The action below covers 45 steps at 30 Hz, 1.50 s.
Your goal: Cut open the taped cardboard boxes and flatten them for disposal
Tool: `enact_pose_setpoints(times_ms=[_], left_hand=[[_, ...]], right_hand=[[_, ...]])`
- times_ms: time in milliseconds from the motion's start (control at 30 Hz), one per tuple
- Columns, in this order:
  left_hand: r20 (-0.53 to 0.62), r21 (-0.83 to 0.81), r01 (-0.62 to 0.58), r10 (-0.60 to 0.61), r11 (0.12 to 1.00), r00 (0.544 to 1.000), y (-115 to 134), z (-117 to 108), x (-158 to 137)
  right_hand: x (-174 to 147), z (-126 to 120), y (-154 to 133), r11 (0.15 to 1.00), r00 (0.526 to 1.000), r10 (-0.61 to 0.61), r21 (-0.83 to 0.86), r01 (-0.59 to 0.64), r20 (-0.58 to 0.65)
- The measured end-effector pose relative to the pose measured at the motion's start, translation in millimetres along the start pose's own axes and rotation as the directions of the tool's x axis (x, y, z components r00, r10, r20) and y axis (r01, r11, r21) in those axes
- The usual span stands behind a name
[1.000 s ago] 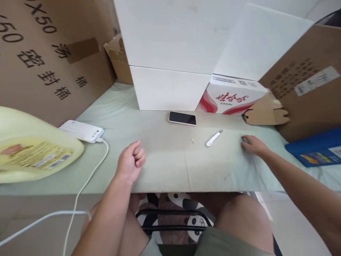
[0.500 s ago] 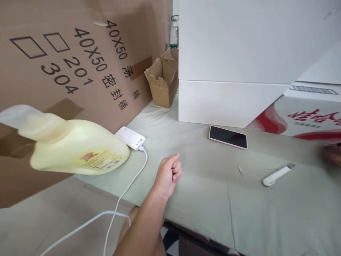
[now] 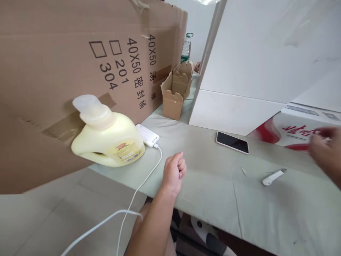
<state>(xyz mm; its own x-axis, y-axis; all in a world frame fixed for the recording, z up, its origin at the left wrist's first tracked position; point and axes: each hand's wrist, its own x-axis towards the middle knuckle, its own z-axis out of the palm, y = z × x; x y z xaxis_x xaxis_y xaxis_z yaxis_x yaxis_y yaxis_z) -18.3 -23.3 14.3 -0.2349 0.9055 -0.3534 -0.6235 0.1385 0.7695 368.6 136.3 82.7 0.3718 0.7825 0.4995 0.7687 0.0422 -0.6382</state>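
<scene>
My left hand (image 3: 174, 170) is closed in a fist and rests on the cloth-covered table, with no object showing in it. Close by lies a white cable (image 3: 157, 161), plugged into a white power bank (image 3: 147, 135). My right hand (image 3: 326, 145) is raised at the right edge, blurred and partly cut off. Its fingers are pinched around something small and whitish that I cannot make out. Below and left of it lie a white utility knife (image 3: 274, 177) with some blade out and a small pale scrap (image 3: 243, 171). A phone (image 3: 232, 142) lies face up farther back.
At left stands a yellow detergent jug (image 3: 119, 131) against a big cardboard carton (image 3: 61, 64). A small open carton (image 3: 172, 108) and a water bottle (image 3: 186, 49) are behind. White boxes (image 3: 239, 64) and a red-and-white box (image 3: 287, 131) line the back. Another person's fingers (image 3: 197, 67) show beyond.
My right hand has come farther into view from the right edge and is raised. The view has shifted, showing more at the left and back. My left fist stays on the table.
</scene>
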Motion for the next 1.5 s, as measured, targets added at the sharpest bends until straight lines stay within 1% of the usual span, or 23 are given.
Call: enact_pose_setpoints(times_ms=[33, 67, 133, 200, 267, 333, 400, 467, 567, 667, 733, 833, 900, 967, 1000, 1033, 1067, 1133, 1200, 1267, 1367, 1433, 1500], left_hand=[[-0.011, -0.014, -0.02, 0.02, 1.0, 1.0, 1.2, -1.5, -0.2], [-0.02, -0.029, -0.035, 0.035, 0.999, 0.999, 2.0, -2.5, 0.0], [-0.03, -0.054, -0.055, 0.053, 0.997, 0.998, 2.7, -3.3, 0.7], [-0.037, -0.07, -0.07, 0.067, 0.995, 0.997, 2.9, -3.2, 1.4], [-0.042, -0.079, -0.076, 0.073, 0.994, 0.996, 3.4, -3.5, 1.6], [-0.048, -0.081, -0.076, 0.072, 0.994, 0.996, 4.9, -4.7, 1.6], [-0.054, -0.079, -0.072, 0.068, 0.994, 0.996, 7.4, -7.1, 2.0], [-0.059, -0.074, -0.074, 0.07, 0.995, 0.996, 10.3, -10.3, 2.9], [-0.072, -0.064, -0.094, 0.09, 0.993, 0.993, 14.0, -15.1, 5.1], [-0.113, -0.055, -0.144, 0.137, 0.988, 0.984, 16.2, -19.7, 7.1], [-0.185, -0.04, -0.226, 0.215, 0.973, 0.959, 17.2, -23.1, 8.3], [-0.305, 0.004, -0.397, 0.379, 0.918, 0.874, 17.8, -29.3, 11.8], [-0.361, 0.052, -0.468, 0.453, 0.882, 0.815, 16.4, -32.8, 15.6], [-0.364, 0.101, -0.507, 0.506, 0.856, 0.782, 12.6, -34.1, 19.6], [-0.327, 0.114, -0.526, 0.532, 0.843, 0.781, 9.8, -33.6, 21.1], [-0.261, 0.116, -0.551, 0.56, 0.827, 0.786, 6.5, -32.3, 22.2], [-0.174, 0.114, -0.579, 0.59, 0.807, 0.788, 3.0, -30.5, 22.8], [0.011, 0.127, -0.632, 0.636, 0.765, 0.772, -4.3, -25.8, 23.2], [0.153, 0.184, -0.665, 0.648, 0.723, 0.747, -10.9, -21.0, 23.8], [0.218, 0.242, -0.672, 0.635, 0.7, 0.741, -16.1, -16.1, 25.5], [0.279, 0.201, -0.696, 0.641, 0.689, 0.715, -21.2, -6.3, 28.1], [0.318, 0.181, -0.71, 0.643, 0.68, 0.697, -23.4, 2.3, 27.7], [0.313, 0.208, -0.72, 0.652, 0.662, 0.69, -25.3, 10.8, 25.9]], right_hand=[[-9.9, 14.6, -25.7, 0.999, 0.999, -0.018, -0.026, 0.019, 0.042], [-22.0, 31.7, -52.0, 0.995, 0.982, -0.102, 0.016, 0.1, 0.16], [-49.6, 71.8, -102.5, 0.97, 0.92, -0.241, 0.09, 0.224, 0.308], [-75.3, 115.4, -147.5, 0.929, 0.826, -0.371, 0.179, 0.325, 0.424], [-92.8, 157.1, -186.8, 0.868, 0.688, -0.496, 0.28, 0.41, 0.529], [-100.1, 192.9, -220.4, 0.85, 0.61, -0.521, 0.3, 0.433, 0.597], [-99.0, 220.7, -246.8, 0.869, 0.609, -0.481, 0.252, 0.425, 0.631], [-93.2, 239.8, -264.5, 0.877, 0.613, -0.464, 0.235, 0.418, 0.64], [-85.3, 251.1, -274.8, 0.871, 0.606, -0.48, 0.262, 0.416, 0.634], [-85.6, 239.8, -268.4, 0.871, 0.628, -0.485, 0.28, 0.403, 0.608], [-91.0, 218.6, -255.7, 0.873, 0.648, -0.486, 0.291, 0.391, 0.587], [-104.5, 166.8, -223.6, 0.835, 0.664, -0.547, 0.395, 0.384, 0.511], [-116.3, 123.2, -194.7, 0.75, 0.639, -0.64, 0.528, 0.398, 0.428], [-130.5, 79.0, -161.9, 0.681, 0.633, -0.686, 0.623, 0.384, 0.36], [-138.6, 58.8, -144.7, 0.663, 0.649, -0.689, 0.643, 0.384, 0.324], [-147.1, 40.8, -127.5, 0.648, 0.662, -0.692, 0.652, 0.395, 0.287], [-155.9, 25.3, -110.7, 0.651, 0.691, -0.675, 0.647, 0.396, 0.256], [-173.1, 2.3, -80.2, 0.671, 0.748, -0.631, 0.626, 0.396, 0.204], [-187.9, -11.0, -55.8, 0.692, 0.799, -0.582, 0.61, 0.386, 0.155], [-199.0, -16.7, -38.6, 0.696, 0.829, -0.548, 0.613, 0.374, 0.116], [-210.8, -14.4, -24.2, 0.691, 0.863, -0.499, 0.637, 0.341, 0.079], [-217.5, -8.4, -20.3, 0.718, 0.918, -0.395, 0.631, 0.295, 0.02], [-223.7, -2.0, -18.9, 0.762, 0.969, -0.246, 0.616, 0.197, -0.006]])
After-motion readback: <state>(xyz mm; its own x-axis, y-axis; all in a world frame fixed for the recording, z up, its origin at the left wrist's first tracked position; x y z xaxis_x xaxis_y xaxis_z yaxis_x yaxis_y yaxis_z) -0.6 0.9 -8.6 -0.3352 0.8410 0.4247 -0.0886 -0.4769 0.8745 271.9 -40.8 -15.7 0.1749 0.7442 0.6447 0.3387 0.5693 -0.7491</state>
